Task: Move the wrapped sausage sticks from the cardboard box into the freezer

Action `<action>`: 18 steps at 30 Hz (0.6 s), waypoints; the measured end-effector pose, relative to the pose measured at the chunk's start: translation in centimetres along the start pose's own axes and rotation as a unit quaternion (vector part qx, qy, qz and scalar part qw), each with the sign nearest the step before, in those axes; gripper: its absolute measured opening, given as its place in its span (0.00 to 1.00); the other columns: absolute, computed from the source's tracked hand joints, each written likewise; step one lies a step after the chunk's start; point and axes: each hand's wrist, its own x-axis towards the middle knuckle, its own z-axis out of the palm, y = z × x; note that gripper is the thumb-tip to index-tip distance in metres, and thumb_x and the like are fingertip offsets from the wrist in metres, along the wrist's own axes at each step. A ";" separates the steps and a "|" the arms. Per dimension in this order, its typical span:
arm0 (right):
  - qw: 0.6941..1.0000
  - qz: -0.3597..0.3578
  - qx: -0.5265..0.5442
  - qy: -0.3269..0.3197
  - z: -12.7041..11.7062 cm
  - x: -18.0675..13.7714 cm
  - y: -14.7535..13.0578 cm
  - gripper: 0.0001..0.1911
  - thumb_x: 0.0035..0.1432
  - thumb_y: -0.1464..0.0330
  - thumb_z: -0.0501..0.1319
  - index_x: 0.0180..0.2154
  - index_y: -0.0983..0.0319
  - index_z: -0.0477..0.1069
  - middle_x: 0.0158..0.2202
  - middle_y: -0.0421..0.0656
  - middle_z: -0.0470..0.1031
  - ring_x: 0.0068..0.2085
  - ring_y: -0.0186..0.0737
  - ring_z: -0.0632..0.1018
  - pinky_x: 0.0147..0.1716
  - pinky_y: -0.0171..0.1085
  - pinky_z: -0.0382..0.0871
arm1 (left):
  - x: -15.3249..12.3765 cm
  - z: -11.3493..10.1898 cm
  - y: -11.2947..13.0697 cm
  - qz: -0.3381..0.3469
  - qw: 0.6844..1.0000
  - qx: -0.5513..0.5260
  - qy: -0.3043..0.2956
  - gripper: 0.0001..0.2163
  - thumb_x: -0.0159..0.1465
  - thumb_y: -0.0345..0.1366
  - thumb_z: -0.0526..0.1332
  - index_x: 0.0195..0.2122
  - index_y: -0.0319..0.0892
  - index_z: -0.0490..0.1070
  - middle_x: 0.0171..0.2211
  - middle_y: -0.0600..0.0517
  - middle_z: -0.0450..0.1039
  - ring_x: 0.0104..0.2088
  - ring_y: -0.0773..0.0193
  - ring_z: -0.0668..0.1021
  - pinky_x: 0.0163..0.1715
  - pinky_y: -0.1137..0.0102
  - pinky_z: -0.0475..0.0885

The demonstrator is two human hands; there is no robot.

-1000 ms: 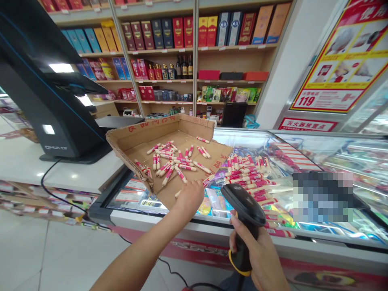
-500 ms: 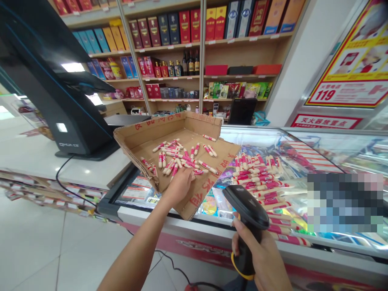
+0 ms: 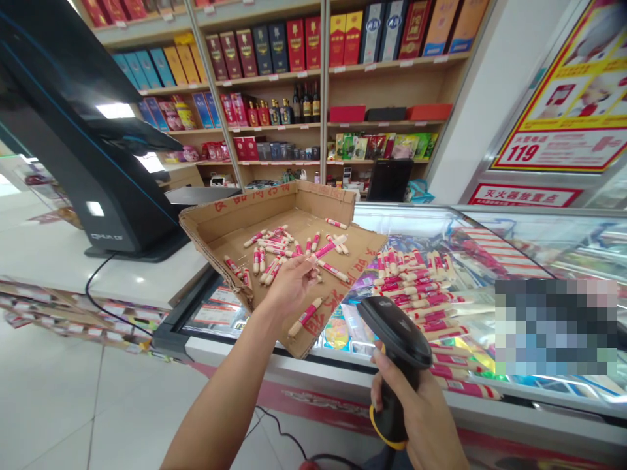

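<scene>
Closest on my feed: my R hand (image 3: 416,398), fingers wrapped round the grip of a blk scanner (image 3: 396,336), head of it just above the front edge of the freezer (image 3: 343,375). Behind that, one stick w/ red label (image 3: 306,316) lies alone on the flat near end of the cardboard box (image 3: 326,199). Just past it my L hand (image 3: 294,281) is over the box, fingers pinched narrow on another red-label stick (image 3: 328,249), which points up & away to the R.

Box sits on the freezer top, walls up at back & L, near/R part flat w/ red writing. In it: loose sticks (image 3: 272,251), mostly mid-box, a few by the L wall & toward the back. R of box, a big pile of same sticks (image 3: 426,290) on the freezer top; colored pkgs (image 3: 337,329) show below. To the L, white bench (image 3: 142,281) w/ a blk terminal (image 3: 117,176); far back, shelves of boxes & bottles.

Vs half a sec ago: L hand was down among the sticks, now raised w/ one; the lone near stick is newly in sight there. R-hand grip same.
</scene>
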 end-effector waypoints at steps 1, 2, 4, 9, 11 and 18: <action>1.000 -0.001 0.004 0.003 0.1 -0.1 -0.1 0.24 0.50 0.50 0.68 0.37 0.63 0.69 0.13 0.35 0.70 0.16 0.32 0.69 0.18 0.29 0.63 | 0.3 0.3 -0.2 -0.012 1.000 -0.015 0.000 0.11 0.53 0.32 0.69 0.24 0.37 0.66 0.21 0.56 0.63 0.23 0.74 0.67 0.23 0.78 0.62; 1.000 -0.002 0.007 0.006 0.3 -0.1 -0.2 0.25 0.50 0.50 0.68 0.38 0.63 0.69 0.13 0.35 0.70 0.16 0.32 0.69 0.18 0.29 0.63 | 0.5 0.6 -0.5 -0.025 0.999 -0.031 0.003 0.11 0.54 0.32 0.68 0.24 0.37 0.66 0.21 0.56 0.63 0.22 0.74 0.67 0.23 0.78 0.61; 1.000 0.003 0.007 0.010 0.5 -0.3 -0.3 0.26 0.50 0.51 0.68 0.39 0.64 0.69 0.13 0.35 0.70 0.16 0.31 0.69 0.18 0.28 0.62 | 1.0 1.0 -1.1 -0.054 0.997 -0.054 0.014 0.10 0.56 0.32 0.67 0.25 0.37 0.65 0.21 0.56 0.63 0.21 0.75 0.66 0.21 0.78 0.60; 1.000 -0.002 0.001 0.024 0.3 -0.4 -0.6 0.24 0.50 0.51 0.68 0.36 0.64 0.70 0.12 0.35 0.69 0.15 0.32 0.69 0.17 0.29 0.62 | 1.4 1.6 -1.5 -0.087 0.995 -0.038 -0.007 0.11 0.60 0.35 0.64 0.26 0.37 0.64 0.20 0.56 0.62 0.19 0.76 0.63 0.18 0.78 0.55; 1.000 -0.010 -0.004 0.027 0.1 -0.5 -0.8 0.24 0.49 0.51 0.68 0.36 0.64 0.71 0.12 0.35 0.69 0.16 0.32 0.69 0.18 0.30 0.62 | 1.3 2.2 -1.0 -0.072 0.996 0.014 -0.042 0.12 0.61 0.37 0.62 0.25 0.38 0.63 0.20 0.56 0.62 0.19 0.75 0.63 0.19 0.77 0.54; 0.989 -0.065 -0.092 0.093 -0.8 -1.8 -1.6 0.22 0.52 0.49 0.65 0.25 0.62 0.72 0.15 0.38 0.70 0.19 0.36 0.71 0.23 0.34 0.65 | 1.4 5.4 0.0 0.161 0.873 0.418 -0.191 0.20 0.69 0.46 0.50 0.22 0.41 0.57 0.20 0.57 0.56 0.23 0.70 0.61 0.26 0.72 0.56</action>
